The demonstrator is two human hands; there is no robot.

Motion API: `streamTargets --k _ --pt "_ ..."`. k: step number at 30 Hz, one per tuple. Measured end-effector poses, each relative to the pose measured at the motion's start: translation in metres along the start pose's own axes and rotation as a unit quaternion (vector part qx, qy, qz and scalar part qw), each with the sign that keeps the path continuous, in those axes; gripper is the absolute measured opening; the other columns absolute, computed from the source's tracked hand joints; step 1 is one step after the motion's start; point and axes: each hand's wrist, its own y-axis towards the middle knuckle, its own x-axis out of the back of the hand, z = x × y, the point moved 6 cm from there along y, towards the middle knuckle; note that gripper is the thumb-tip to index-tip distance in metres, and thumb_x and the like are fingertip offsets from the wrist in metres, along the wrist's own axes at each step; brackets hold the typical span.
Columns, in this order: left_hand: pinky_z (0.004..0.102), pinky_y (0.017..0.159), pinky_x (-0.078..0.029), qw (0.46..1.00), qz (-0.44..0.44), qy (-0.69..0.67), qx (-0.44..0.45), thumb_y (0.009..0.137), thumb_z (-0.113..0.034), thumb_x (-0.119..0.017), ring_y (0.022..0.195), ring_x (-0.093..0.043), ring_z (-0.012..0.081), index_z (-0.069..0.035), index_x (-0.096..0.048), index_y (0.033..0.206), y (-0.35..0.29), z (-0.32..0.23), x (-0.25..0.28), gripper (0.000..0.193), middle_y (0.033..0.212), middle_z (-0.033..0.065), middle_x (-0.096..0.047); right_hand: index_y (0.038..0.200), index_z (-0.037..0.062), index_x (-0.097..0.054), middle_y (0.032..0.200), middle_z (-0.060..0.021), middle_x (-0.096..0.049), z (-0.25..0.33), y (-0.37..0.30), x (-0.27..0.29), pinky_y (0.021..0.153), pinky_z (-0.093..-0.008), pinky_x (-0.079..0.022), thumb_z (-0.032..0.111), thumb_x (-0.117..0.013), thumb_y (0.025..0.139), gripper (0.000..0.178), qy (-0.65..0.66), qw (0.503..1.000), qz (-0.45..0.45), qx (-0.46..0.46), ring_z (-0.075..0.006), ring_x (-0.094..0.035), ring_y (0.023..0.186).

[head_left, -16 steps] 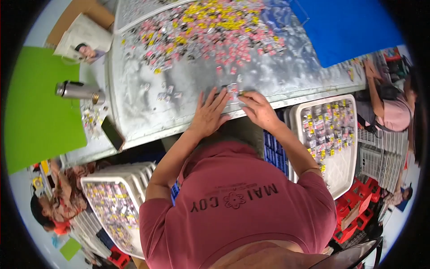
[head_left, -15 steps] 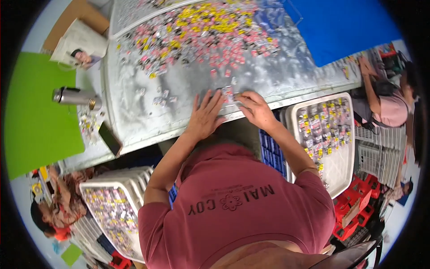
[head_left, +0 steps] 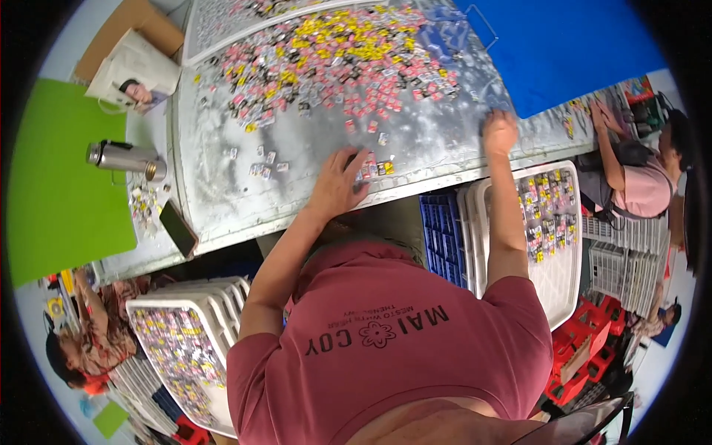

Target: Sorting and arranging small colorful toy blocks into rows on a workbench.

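My left hand (head_left: 338, 184) rests at the near edge of the grey metal table, thumb apart from the bent fingers. Its fingertips touch or lie just beside a short row of small flat pieces (head_left: 377, 169) in white, pink and yellow. Away to the right, my right hand (head_left: 500, 133) is over the tabletop with its fingers curled under; anything in them is hidden. A few loose pieces (head_left: 261, 170) lie left of my left hand. Farther back spreads a large heap of the same pieces (head_left: 356, 55), pink, yellow, black and white.
Below my right forearm, a white tray (head_left: 552, 285) carries rows of pieces. Another filled white tray (head_left: 137, 308) tops a stack at lower left. A steel flask (head_left: 126, 158) and a phone (head_left: 178, 228) occupy the left side. Blue sheet (head_left: 571, 52) covers the back right; a co-worker (head_left: 641, 189) sits at right.
My right hand has left the row of pieces and swung right across the table. The left hand stays by the row, its fingers more bent. Yellow pieces now show at the row's right end.
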Motion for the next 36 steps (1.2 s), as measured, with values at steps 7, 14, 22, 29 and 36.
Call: streamTargets --k 7,14,22,29,36 --pt "0.0464 0.103 -0.046 0.999 0.014 -0.014 0.04 0.079 -0.015 -0.074 0.115 -0.054 0.041 -0.004 -0.047 0.147 -0.007 0.003 0.003 0.074 0.127 0.0226 -0.055 0.085 0.0121 -0.071 0.09 -0.0108 -0.067 0.011 -0.004 -0.001 0.073 -0.0491 -0.052 0.023 -0.066 0.089 0.012 0.018 0.998 -0.06 0.029 -0.0339 -0.066 0.085" --pt "0.0482 0.101 -0.047 0.997 -0.055 -0.043 0.016 0.075 -0.013 -0.075 0.114 -0.054 0.0413 -0.004 -0.051 0.143 -0.01 0.009 0.001 0.072 0.127 0.0224 -0.055 0.097 0.0105 -0.074 0.095 -0.0143 -0.07 -0.013 -0.007 -0.014 0.079 -0.0465 -0.054 0.022 -0.063 0.095 0.016 0.033 0.998 -0.028 0.045 -0.0364 -0.067 0.09" --pt "0.0452 0.1 -0.048 0.977 -0.175 -0.033 0.117 0.073 -0.01 -0.075 0.113 -0.055 0.039 -0.005 -0.059 0.135 -0.045 0.035 0.047 0.064 0.125 0.0211 -0.057 0.084 0.0091 -0.074 0.086 -0.0122 -0.07 0.001 -0.009 0.007 0.071 -0.047 -0.053 0.017 -0.075 0.087 0.009 0.112 0.992 -0.056 0.011 -0.0357 -0.066 0.08" --pt "0.0447 0.101 -0.046 0.911 -0.286 0.126 0.268 0.074 -0.013 -0.072 0.112 -0.055 0.0384 -0.005 -0.064 0.127 -0.118 0.132 0.163 0.055 0.118 0.0188 -0.059 0.085 0.0066 -0.076 0.084 -0.0123 -0.069 0.006 -0.006 0.016 0.068 -0.045 -0.053 0.021 -0.076 0.089 0.015 0.1 0.994 -0.05 0.009 -0.0345 -0.066 0.077" --pt "0.0481 0.101 -0.044 0.849 -0.308 0.213 0.373 0.076 -0.025 -0.076 0.116 -0.052 0.0389 -0.005 -0.064 0.132 -0.21 0.245 0.199 0.061 0.126 0.0206 -0.055 0.093 0.0069 -0.077 0.092 -0.0146 -0.072 0.0 -0.003 -0.002 0.078 -0.0448 -0.053 0.024 -0.072 0.093 0.018 0.118 0.993 -0.026 0.008 -0.0358 -0.067 0.086"
